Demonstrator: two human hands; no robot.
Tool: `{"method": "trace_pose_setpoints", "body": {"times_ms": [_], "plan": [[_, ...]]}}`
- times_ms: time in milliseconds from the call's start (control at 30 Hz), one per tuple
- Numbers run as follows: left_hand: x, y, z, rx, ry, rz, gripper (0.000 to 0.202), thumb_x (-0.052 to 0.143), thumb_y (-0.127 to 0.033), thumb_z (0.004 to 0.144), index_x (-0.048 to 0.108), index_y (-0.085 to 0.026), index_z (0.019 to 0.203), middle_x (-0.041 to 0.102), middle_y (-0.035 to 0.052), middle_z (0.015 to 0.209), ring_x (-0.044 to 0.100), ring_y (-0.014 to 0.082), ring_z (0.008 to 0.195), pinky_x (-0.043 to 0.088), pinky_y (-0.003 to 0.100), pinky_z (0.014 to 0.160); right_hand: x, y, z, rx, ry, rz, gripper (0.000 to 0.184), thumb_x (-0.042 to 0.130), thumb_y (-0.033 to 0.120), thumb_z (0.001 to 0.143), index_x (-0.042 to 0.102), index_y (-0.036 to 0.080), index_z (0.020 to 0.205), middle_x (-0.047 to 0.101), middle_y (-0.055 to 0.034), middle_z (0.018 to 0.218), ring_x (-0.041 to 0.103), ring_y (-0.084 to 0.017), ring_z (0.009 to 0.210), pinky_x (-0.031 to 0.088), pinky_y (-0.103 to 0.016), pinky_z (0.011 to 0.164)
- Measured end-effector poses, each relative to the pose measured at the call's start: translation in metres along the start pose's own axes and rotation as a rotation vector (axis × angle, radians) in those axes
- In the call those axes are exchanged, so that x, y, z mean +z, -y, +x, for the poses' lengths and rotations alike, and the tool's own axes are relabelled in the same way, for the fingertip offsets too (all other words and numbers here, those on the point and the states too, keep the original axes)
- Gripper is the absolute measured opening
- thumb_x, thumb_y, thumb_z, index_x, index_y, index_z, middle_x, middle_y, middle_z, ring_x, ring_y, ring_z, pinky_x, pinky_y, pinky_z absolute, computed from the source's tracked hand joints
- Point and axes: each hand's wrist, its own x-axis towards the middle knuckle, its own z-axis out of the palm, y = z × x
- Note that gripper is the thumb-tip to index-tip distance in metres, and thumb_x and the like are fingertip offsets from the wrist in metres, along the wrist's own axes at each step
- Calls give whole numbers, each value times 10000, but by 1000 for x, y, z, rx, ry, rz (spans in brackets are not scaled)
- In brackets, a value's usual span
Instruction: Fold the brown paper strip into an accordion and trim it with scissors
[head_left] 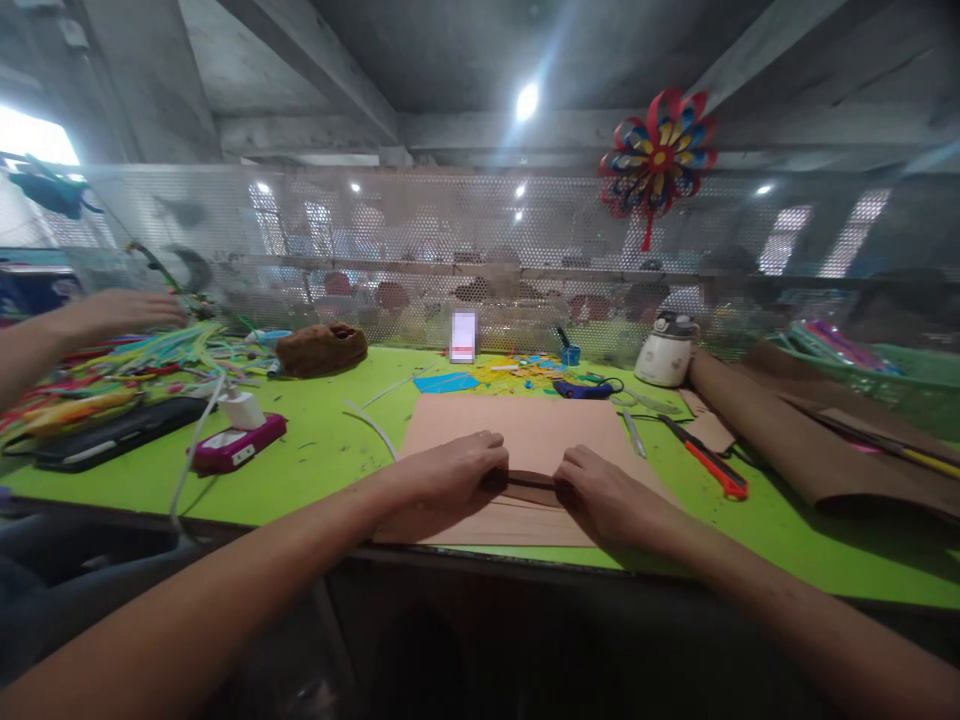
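Observation:
A brown sheet of card (525,430) lies flat on the green table (330,450) right in front of me. My left hand (457,468) and my right hand (604,492) rest on its near part, knuckles up and fingers curled. Between them they pinch a narrow dark brown strip (531,482) that lies across the card. The fingertips are tucked under the hands and hidden.
An orange-handled utility knife (709,458) lies right of the card, with rolled brown paper (802,440) beyond it. A blue glue gun (581,388), paper scraps and a white pot (665,350) sit at the back. Another person's hand (120,310) reaches over coloured strips at left, near a pink charger (238,442).

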Motion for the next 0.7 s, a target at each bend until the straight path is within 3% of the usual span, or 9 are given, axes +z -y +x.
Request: {"method": "trace_pose_setpoints", "body": {"times_ms": [133, 367, 533, 633, 700], "plan": [[1, 3, 0, 37, -9, -31, 97, 480, -153, 803, 566, -162, 847, 500, 42, 832, 474, 138, 742, 392, 227, 676, -5, 10, -1, -14, -11, -113, 127, 422, 106, 854, 530, 148, 803, 531, -77, 825, 457, -187, 800, 375, -303, 694], [2, 2, -1, -12, -46, 27, 125, 499, -152, 762, 584, -160, 854, 531, 53, 839, 498, 141, 734, 397, 226, 672, -10, 21, 8, -212, 78, -441, 209, 408, 127, 855, 602, 129, 778, 548, -103, 746, 455, -223, 737, 333, -358, 644], [-14, 1, 20, -98, 122, -28, 234, 536, -173, 694, 656, -184, 895, 626, 26, 808, 521, 132, 667, 381, 215, 600, -9, 22, 6, -224, 52, -517, 202, 409, 113, 842, 606, 125, 797, 548, -110, 752, 448, -236, 732, 325, -374, 634], [-22, -2, 39, -186, 206, -71, 310, 414, -298, 833, 684, -156, 782, 618, 29, 627, 458, 112, 519, 328, 220, 502, -10, 23, 3, -200, 4, -502, 183, 421, 80, 824, 598, 120, 846, 549, -115, 791, 441, -237, 742, 339, -377, 652], [-23, -2, 47, -173, 239, -104, 373, 403, -367, 857, 692, -143, 785, 638, 43, 640, 461, 111, 524, 324, 218, 500, -9, 22, 1, -184, -33, -483, 178, 440, 59, 809, 593, 113, 883, 547, -117, 816, 439, -239, 760, 353, -376, 669]]}}
